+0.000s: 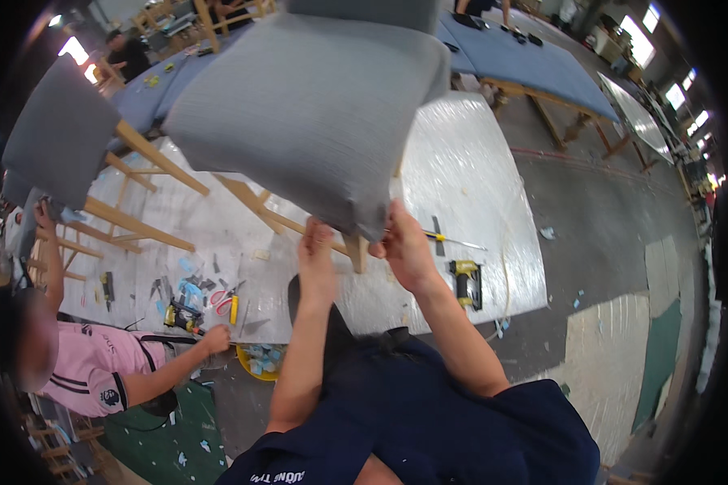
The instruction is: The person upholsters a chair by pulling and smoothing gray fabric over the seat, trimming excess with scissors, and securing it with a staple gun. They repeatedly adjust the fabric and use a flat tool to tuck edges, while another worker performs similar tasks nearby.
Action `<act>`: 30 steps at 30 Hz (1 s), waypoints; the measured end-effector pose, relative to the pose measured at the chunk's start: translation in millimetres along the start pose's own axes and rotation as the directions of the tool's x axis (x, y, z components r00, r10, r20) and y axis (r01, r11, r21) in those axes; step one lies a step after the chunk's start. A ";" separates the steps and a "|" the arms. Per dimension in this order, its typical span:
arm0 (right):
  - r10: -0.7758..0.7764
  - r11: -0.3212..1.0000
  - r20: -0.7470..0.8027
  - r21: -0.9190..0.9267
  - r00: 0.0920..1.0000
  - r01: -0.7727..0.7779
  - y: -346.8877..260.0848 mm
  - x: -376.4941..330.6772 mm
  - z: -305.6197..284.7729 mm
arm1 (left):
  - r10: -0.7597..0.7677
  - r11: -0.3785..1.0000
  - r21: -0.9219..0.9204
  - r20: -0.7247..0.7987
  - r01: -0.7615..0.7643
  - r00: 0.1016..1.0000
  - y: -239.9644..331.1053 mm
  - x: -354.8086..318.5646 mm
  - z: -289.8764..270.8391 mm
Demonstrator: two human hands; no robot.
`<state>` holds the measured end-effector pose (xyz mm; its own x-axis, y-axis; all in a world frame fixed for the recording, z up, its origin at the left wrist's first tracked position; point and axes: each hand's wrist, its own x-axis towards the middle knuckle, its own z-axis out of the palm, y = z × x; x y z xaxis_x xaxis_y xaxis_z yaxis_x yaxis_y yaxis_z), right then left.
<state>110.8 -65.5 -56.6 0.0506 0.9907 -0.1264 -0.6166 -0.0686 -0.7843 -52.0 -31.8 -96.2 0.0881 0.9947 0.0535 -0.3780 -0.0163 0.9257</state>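
Observation:
A grey upholstered chair (299,105) with pale wooden legs stands on the table in front of me, one corner of its seat pointing at me. My left hand (317,246) has its fingers closed on the lower edge of the grey seat fabric (349,212), left of the near wooden leg (355,252). On the other side of that corner, my right hand (404,246) pinches the same fabric edge. The fingertips of both are partly hidden by the cloth. Right of my right hand lie a screwdriver (453,240) with a yellow handle and a yellow-and-black staple gun (466,284).
The table (469,178) has a shiny plastic covering. At left, a person in a pink shirt (97,368) works at another grey chair (61,133). Red-handled pliers (225,299), another staple gun (182,317) and scraps lie between us. A yellow bucket (247,365) stands below the edge.

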 end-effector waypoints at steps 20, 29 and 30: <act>-0.026 0.353 -0.274 -0.902 0.961 -0.247 129.4 33.9 -296.1 | 0.192 0.751 0.657 -0.132 -0.059 0.973 7.6 10.1 -165.6; 0.383 -0.187 -0.387 -0.922 0.839 -0.339 274.5 -12.7 -425.1 | -0.274 0.181 0.973 -0.088 0.141 0.958 -98.0 -96.5 -208.0; 0.389 -0.180 -0.373 -0.927 0.842 -0.328 277.0 -2.6 -423.5 | -0.260 0.226 0.974 0.069 -0.009 0.963 -108.8 -110.3 -175.1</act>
<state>272.6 -136.8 -530.7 0.0963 0.7639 -0.6381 0.8227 -0.4220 -0.3809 -181.9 -121.9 -268.4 0.2469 0.9552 -0.1634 0.8115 -0.1116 0.5736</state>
